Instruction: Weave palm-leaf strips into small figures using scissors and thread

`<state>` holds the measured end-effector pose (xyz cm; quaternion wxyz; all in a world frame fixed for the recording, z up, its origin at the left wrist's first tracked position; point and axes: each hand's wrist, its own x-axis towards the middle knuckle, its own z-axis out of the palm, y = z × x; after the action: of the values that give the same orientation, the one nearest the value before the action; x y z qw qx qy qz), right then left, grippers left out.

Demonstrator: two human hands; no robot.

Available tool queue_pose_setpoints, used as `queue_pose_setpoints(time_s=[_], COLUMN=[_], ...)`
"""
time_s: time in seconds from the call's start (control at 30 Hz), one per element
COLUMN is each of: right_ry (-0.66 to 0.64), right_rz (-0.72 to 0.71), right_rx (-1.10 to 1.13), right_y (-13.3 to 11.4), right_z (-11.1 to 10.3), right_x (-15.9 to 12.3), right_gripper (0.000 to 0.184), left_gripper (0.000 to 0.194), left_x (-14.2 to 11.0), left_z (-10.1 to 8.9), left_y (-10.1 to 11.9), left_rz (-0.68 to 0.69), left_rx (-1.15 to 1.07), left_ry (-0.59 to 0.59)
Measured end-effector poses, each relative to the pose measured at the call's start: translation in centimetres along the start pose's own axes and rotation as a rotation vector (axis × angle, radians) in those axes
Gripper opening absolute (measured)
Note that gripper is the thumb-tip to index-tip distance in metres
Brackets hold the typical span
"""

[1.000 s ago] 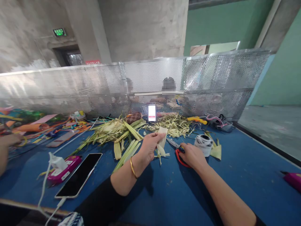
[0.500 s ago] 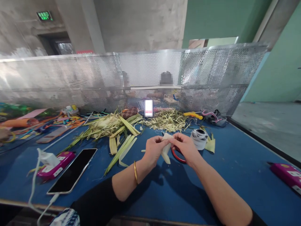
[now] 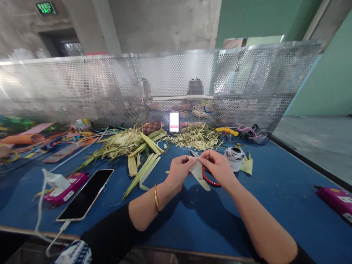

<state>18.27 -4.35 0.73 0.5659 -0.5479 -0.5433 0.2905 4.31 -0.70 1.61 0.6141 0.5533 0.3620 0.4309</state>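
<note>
Both hands meet above the blue table, pinching a pale strip of corn husk between them. My left hand grips its upper edge from the left with thumb and forefinger. My right hand pinches the same edge from the right, fingertips nearly touching the left ones. The husk's lower end hangs free, slanting down to the right. Behind it lie red-handled scissors, partly hidden by the husk and my right hand. A spool of white cord stands just right of my right hand, beside a husk piece.
A pile of husks and a heap of shredded husk lie along the perforated metal screen. At left are a charging phone and a magenta box; another magenta box is at right.
The husk strip's hanging end has swung to the right and shows a wider face. Both hands stay pinched together, almost in place. The view has tilted slightly.
</note>
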Motion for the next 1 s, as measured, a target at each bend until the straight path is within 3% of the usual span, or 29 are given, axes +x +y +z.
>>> queue_pose_setpoints(time_s=[0.37, 0.53, 0.63, 0.73, 0.87, 0.93, 1.0], right_ry=[-0.009, -0.001, -0.030, -0.087, -0.249, -0.434, -0.711], right_rz=[-0.021, -0.170, -0.229, -0.232, -0.153, -0.100, -0.037], right_rx=[-0.023, -0.186, -0.196, -0.066, 0.250, 0.367, 0.456], right_y=[-0.5, -0.5, -0.9, -1.7, -2.7, -2.9, -2.8], right_z=[0.2, 0.2, 0.0, -0.5, -1.9, -2.8, -3.6], right_x=[-0.2, -0.6, -0.8, -0.9, -1.4, -2.0, -2.6], right_gripper=[0.021, 0.016, 0.014, 0.018, 0.025, 0.027, 0.027], left_gripper=[0.029, 0.028, 0.026, 0.027, 0.027, 0.025, 0.023], left_x=[0.2, 0.3, 0.5, 1.0, 1.9, 2.3, 2.6], left_z=[0.1, 0.1, -0.1, -0.6, -1.4, -1.8, -2.2], left_y=[-0.2, -0.6, -0.5, -0.1, 0.4, 0.7, 1.0], left_rz=[-0.004, -0.011, 0.005, 0.024, 0.044, 0.052, 0.085], left_rx=[-0.041, -0.051, -0.046, -0.059, -0.050, -0.058, -0.077], left_ry=[-0.056, -0.052, -0.017, 0.043, 0.138, 0.189, 0.226])
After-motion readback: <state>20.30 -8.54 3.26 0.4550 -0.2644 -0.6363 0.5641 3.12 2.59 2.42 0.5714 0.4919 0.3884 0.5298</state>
